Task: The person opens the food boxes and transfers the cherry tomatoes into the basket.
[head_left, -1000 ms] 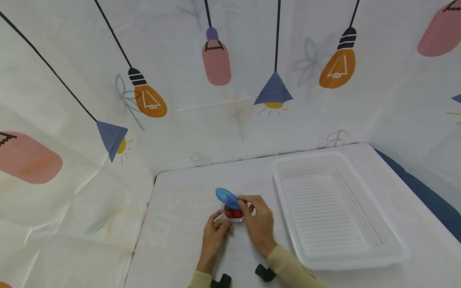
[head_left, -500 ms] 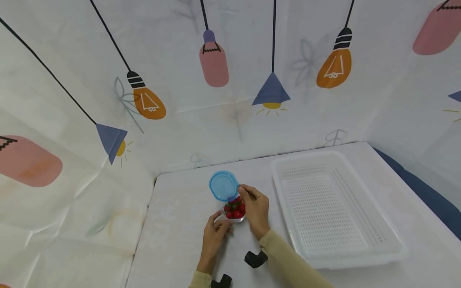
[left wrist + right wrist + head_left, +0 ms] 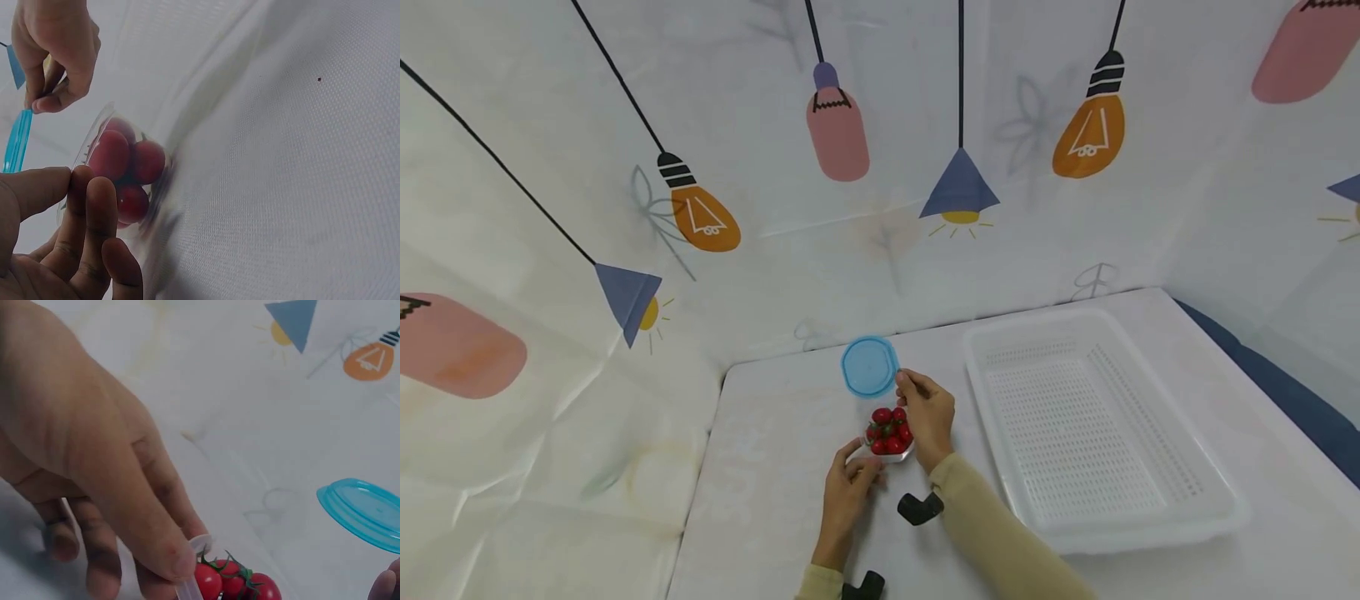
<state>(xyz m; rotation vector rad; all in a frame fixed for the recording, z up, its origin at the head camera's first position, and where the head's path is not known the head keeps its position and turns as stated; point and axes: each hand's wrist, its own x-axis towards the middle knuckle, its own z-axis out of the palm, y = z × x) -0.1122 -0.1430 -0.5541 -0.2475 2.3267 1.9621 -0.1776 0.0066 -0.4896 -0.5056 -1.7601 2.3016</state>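
Observation:
My left hand (image 3: 846, 496) pinches the near left rim of a small clear container (image 3: 893, 458), which rests on the table and holds several red cherry tomatoes (image 3: 889, 430) with green stems. In the left wrist view the thumb and forefinger of that hand meet at the rim. Behind the container, a round translucent blue lid (image 3: 869, 367) is held off it, its right edge pinched by my right hand (image 3: 929, 414). In the right wrist view the left hand (image 3: 106, 450) fills the left side, and only a fingertip of the right hand shows below the lid (image 3: 365, 515).
To the right lies a large white perforated basket (image 3: 1078, 433) on the white-covered table (image 3: 760, 492). A white curtain (image 3: 895, 275) printed with lamps and bulbs hangs behind. Black wrist mounts (image 3: 919, 509) sit below the hands.
My right hand has lifted the blue lid off the tomatoes and carried it back, away from the container, turning its flat face into view. The left hand has stayed at the container.

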